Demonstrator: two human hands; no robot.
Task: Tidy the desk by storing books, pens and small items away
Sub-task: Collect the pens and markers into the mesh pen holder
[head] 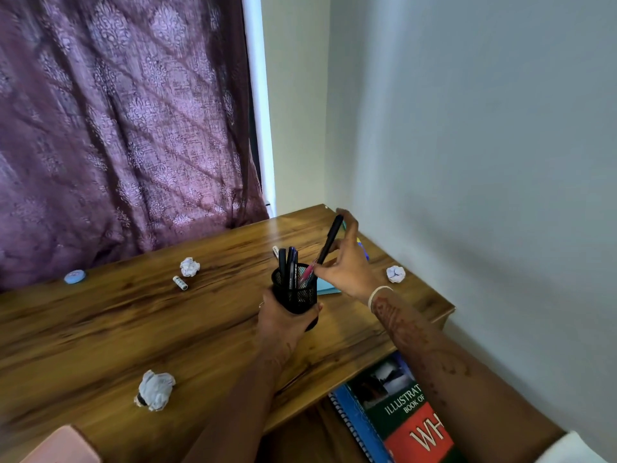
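My left hand (283,320) grips a black mesh pen holder (295,292), lifted slightly over the wooden desk (100,329). Several dark pens (288,265) stand in it. My right hand (347,265) pinches a black pen (329,242), its lower end at the holder's rim beside a pink pen (305,274). Light blue paper (325,285) lies under my right hand. Crumpled paper balls lie at the far left (189,266), far right (396,274) and near edge (154,390).
A small white tube (180,283) and a blue round item (74,276) lie on the desk's far left. Books (394,409) sit on a shelf under the desk at the right. A purple curtain (117,128) hangs behind; a wall (484,162) stands right.
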